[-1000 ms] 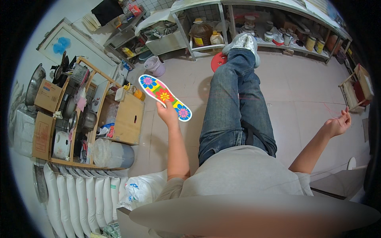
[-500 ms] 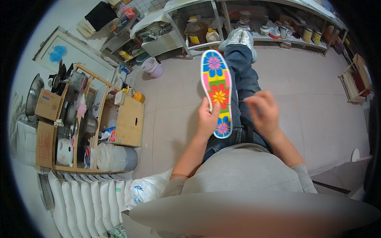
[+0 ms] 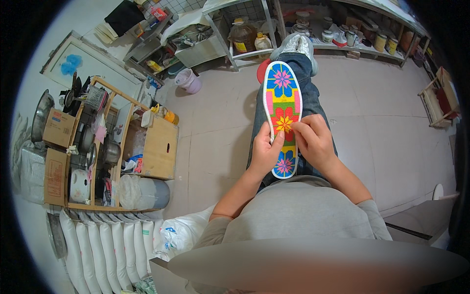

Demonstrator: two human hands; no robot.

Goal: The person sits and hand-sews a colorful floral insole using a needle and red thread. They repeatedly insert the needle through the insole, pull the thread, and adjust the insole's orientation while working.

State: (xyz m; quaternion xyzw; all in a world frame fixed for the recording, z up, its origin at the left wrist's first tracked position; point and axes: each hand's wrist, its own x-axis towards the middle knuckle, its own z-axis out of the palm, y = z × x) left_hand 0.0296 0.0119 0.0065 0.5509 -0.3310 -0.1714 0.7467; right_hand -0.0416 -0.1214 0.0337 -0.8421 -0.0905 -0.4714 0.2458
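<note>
- Holding the embroidered insole (image 3: 282, 115) over the lap, the left hand (image 3: 266, 153) grips its left edge near the heel end, with the thumb pressed on the patterned face and the fingers closed behind it.
- The right hand (image 3: 315, 141) is at the right edge of the same insole, fingertips pinched together at the orange flower in the middle; whether a needle or thread is between them is too small to tell.
- The long axis of the insole runs away from the body, along the jeans-covered leg (image 3: 303, 93): the heel end is close to the grey shirt, and the toe end points to the white sneaker (image 3: 295, 45).
- Both hands are touching the insole at its lower half, so neither is clearly nearer; the left carries it, and the right works on its face.
- The toe half with the pink flower stands free, above both hands.
- On the tiled floor (image 3: 215, 122), well apart to the person's left, there are a wooden rack (image 3: 78, 147) with pots and boxes and a row of white sacks (image 3: 107, 245).
- A metal shelf (image 3: 245, 29) with bottles and jars stands along the far edge of the floor.
</note>
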